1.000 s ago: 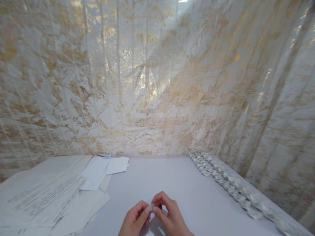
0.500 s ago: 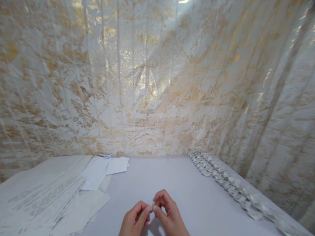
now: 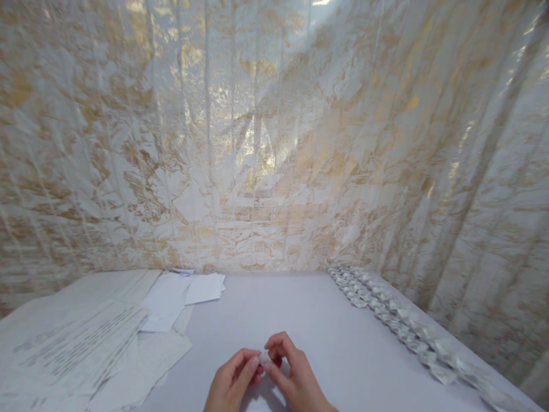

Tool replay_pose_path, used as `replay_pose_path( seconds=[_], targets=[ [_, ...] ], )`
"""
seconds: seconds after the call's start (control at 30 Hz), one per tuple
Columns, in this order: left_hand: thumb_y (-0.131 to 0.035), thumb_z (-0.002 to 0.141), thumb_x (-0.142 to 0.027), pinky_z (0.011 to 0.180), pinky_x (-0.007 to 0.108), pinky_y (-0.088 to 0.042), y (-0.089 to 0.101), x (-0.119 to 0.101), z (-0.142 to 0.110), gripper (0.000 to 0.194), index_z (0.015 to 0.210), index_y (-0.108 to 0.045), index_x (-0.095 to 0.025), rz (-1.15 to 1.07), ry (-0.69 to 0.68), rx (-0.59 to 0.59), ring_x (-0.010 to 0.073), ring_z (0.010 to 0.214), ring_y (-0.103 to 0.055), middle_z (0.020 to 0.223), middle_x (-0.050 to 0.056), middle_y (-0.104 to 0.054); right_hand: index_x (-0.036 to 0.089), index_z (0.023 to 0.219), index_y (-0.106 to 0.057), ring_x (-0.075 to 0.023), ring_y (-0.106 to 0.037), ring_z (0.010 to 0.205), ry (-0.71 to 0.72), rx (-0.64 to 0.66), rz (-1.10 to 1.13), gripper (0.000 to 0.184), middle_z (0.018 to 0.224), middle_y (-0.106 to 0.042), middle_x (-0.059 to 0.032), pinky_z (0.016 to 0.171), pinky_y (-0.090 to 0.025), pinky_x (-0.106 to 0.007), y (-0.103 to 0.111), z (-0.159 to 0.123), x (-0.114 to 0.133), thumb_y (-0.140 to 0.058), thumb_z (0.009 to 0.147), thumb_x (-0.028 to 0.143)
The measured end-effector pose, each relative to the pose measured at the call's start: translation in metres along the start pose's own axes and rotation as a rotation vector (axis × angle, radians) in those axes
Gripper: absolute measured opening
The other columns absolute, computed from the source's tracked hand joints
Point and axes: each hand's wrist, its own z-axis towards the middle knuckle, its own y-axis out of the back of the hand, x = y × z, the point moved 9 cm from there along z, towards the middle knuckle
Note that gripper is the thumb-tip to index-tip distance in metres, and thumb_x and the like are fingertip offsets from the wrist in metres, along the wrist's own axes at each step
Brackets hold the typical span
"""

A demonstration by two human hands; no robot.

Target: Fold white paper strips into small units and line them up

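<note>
Just above the white table (image 3: 343,349), my two hands meet fingertip to fingertip at the bottom middle of the head view. My left hand (image 3: 235,377) pinches a small whitish folded piece of paper (image 3: 263,357) between thumb and fingers. From the other side, my right hand (image 3: 291,369) has its thumb against the same piece, while its curled index finger stands a little apart above. Most of the piece is hidden by the fingers, so its exact shape cannot be made out.
Printed sheets (image 3: 86,349) overlap on the table's left side. Blank white papers (image 3: 165,303) and a small stack of white cards (image 3: 206,288) lie beside them. Long rows of small folded paper pieces (image 3: 398,320) line the right edge. A gold-patterned curtain (image 3: 257,143) hangs behind.
My hands have shifted slightly and the fingertips have moved a little on the small piece, which shows whiter between them. The papers and rows have not moved.
</note>
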Motion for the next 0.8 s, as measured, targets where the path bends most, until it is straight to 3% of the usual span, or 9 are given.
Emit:
replay_pose_path(
  seconds=[0.17,0.3,0.4,0.57,0.63,0.8],
  targets=[
    [-0.080,0.063,-0.066,0.073,0.029,-0.050,0.006,0.004,0.003,0.052,0.083,-0.076,-0.018,-0.027,0.009,-0.040,0.0219,0.076,-0.065,0.077,0.005,-0.075,0.020,0.088,-0.058,-0.0158,-0.052,0.072,0.017,-0.026,-0.036,0.025,0.077,-0.058,0.0003,0.068,-0.043,-0.027,0.004,-0.001,-0.002,-0.061,0.093,0.044],
    [-0.082,0.061,-0.061,0.078,0.031,-0.051,0.008,0.006,0.003,0.050,0.085,-0.073,-0.018,-0.074,-0.006,-0.064,0.0245,0.083,-0.067,0.083,0.007,-0.075,0.018,0.094,-0.065,-0.0176,-0.055,0.075,0.005,-0.030,-0.060,0.023,0.082,-0.064,-0.0027,0.071,-0.044,-0.029,0.006,-0.002,-0.005,-0.060,0.094,0.040],
    [-0.085,0.061,-0.053,0.076,0.030,-0.051,0.012,0.006,0.004,0.045,0.089,-0.070,-0.020,-0.104,-0.051,-0.093,0.0224,0.080,-0.065,0.079,0.002,-0.071,0.019,0.099,-0.068,-0.0195,-0.058,0.077,0.023,-0.017,-0.122,0.019,0.085,-0.066,-0.0043,0.072,-0.044,-0.031,0.007,-0.001,-0.004,-0.059,0.095,0.036],
    [-0.078,0.072,-0.048,0.072,0.027,-0.047,0.006,0.007,0.007,0.030,0.076,-0.066,-0.020,0.026,-0.101,0.042,0.0191,0.074,-0.059,0.072,-0.002,-0.061,0.022,0.092,-0.069,-0.0219,-0.058,0.087,0.232,-0.012,-0.326,0.014,0.090,-0.064,-0.0055,0.078,-0.043,-0.033,0.005,-0.003,0.016,-0.058,0.096,0.030],
    [-0.075,0.076,-0.045,0.070,0.026,-0.044,0.007,0.005,0.006,0.027,0.073,-0.066,-0.020,0.108,-0.139,0.029,0.0182,0.071,-0.057,0.070,-0.002,-0.060,0.023,0.090,-0.070,-0.0215,-0.057,0.084,0.282,-0.031,-0.395,0.014,0.088,-0.062,-0.0050,0.078,-0.042,-0.033,0.005,-0.004,0.021,-0.059,0.096,0.029],
    [-0.077,0.075,-0.044,0.066,0.024,-0.043,0.008,-0.006,0.003,0.025,0.069,-0.067,-0.021,0.047,-0.202,-0.026,0.0162,0.070,-0.056,0.073,-0.003,-0.058,0.020,0.076,-0.069,-0.0190,-0.056,0.075,0.129,-0.062,-0.242,0.023,0.073,-0.060,-0.0013,0.072,-0.040,-0.029,0.007,0.000,0.008,-0.063,0.094,0.034]
  ],
)
